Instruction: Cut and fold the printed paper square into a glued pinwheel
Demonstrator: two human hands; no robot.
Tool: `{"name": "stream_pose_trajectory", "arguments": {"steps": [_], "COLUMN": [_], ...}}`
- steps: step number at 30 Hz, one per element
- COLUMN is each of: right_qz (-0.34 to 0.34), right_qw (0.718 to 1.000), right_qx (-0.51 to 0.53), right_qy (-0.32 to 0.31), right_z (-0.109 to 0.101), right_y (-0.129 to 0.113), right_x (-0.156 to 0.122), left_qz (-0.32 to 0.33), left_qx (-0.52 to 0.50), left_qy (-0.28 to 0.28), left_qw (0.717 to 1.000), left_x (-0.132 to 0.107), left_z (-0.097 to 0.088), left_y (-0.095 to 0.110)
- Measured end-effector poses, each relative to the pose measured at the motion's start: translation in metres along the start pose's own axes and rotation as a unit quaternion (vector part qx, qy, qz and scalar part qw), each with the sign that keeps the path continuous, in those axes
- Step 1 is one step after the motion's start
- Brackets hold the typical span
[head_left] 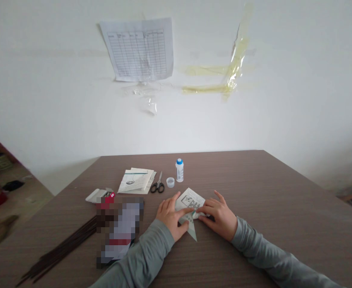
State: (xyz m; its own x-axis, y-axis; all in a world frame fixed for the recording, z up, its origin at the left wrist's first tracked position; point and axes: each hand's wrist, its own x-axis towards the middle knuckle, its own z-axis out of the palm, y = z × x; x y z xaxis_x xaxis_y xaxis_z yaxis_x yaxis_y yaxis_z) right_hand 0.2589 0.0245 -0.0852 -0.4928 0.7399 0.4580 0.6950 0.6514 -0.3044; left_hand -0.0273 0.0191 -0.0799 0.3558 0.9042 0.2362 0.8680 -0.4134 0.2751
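Observation:
A printed sheet of paper (190, 202), partly folded with a pointed corner toward me, lies on the brown table (269, 192). My left hand (171, 216) rests on its left side, index finger stretched across the fold and thumb beneath the edge. My right hand (219, 214) presses on the paper's right side, fingers together and pointing left. The two hands' fingertips nearly meet on the fold.
Behind the paper stand a small white bottle with a blue cap (179, 170), a clear cap (170, 182), black-handled scissors (157, 185) and a stack of papers (136, 181). A small box (99, 195) and a bundle of dark thin sticks (62, 252) lie left. A table sheet (139, 50) hangs on the wall.

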Motion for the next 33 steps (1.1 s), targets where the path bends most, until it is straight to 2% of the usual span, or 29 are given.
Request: {"name": "stream_pose_trajectory", "arguments": {"steps": [4,11,18,21,26,30,33], "right_qz": [-0.002,-0.003,0.01,-0.001,-0.041,-0.038,-0.026], "right_qw": [1.0,1.0,1.0,0.999,0.994,0.992,0.995], "right_qx": [-0.002,-0.005,0.015,0.04,0.064,0.062,0.056], "right_qy": [0.0,-0.008,-0.004,0.012,0.075,0.099,0.074], "right_z": [0.001,0.0,-0.001,-0.003,-0.008,-0.015,-0.015], "right_y": [0.0,0.001,0.0,0.002,0.01,0.022,0.031], "right_x": [0.0,0.0,0.0,0.0,0.004,0.007,0.005], "left_qz": [-0.003,0.016,0.016,0.023,0.02,0.016,0.015], "left_qx": [0.011,0.003,-0.008,-0.025,-0.043,-0.057,-0.061], "left_qy": [0.0,0.041,0.073,0.104,0.146,0.145,0.14], "left_qw": [1.0,0.999,0.997,0.994,0.988,0.988,0.988], "left_x": [0.002,-0.002,0.002,0.004,0.008,0.01,0.01], "left_z": [0.008,0.014,0.038,0.05,0.065,0.066,0.059], "left_y": [-0.004,-0.008,-0.026,-0.039,-0.054,-0.056,-0.053]}}
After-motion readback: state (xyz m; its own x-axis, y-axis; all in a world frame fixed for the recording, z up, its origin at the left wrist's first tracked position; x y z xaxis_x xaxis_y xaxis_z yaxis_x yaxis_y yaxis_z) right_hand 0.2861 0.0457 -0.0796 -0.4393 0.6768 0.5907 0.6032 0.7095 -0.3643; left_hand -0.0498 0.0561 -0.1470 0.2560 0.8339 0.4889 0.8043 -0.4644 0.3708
